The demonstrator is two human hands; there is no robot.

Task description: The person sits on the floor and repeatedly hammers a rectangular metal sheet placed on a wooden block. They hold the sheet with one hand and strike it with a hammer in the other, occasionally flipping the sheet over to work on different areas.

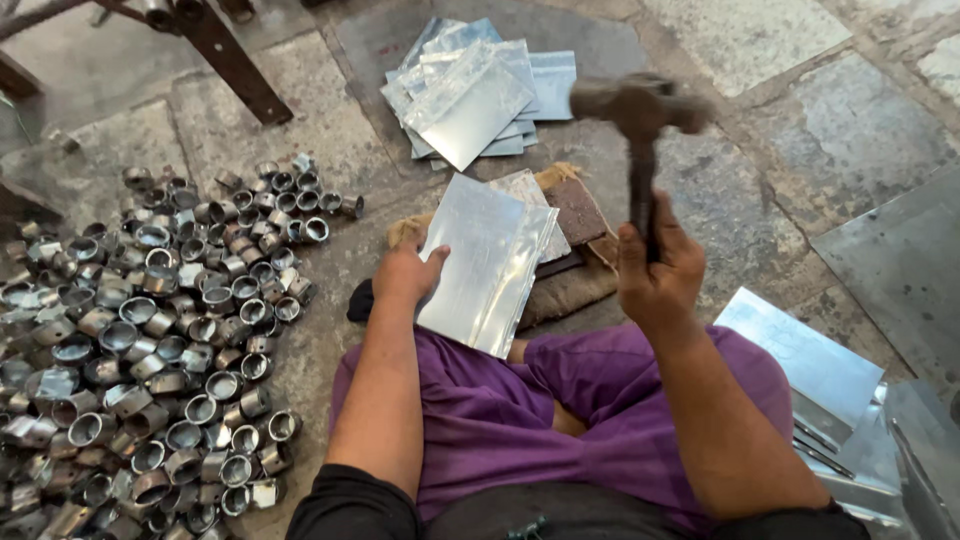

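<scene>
Hands: R [655,265] grips blurred hammer [640,110], L [405,272] on sheet [487,262]

Seated cross-legged, both bare forearms stretched forward from dark sleeves. Left hand [405,275] low, palm down, fingers spread and pressing flat, thumb angled outward to the right. Right hand [657,265] raised higher, fist clenched tight around a gripped shaft, knuckles up, wrist cocked back, forearm slanting in from the lower right.
</scene>
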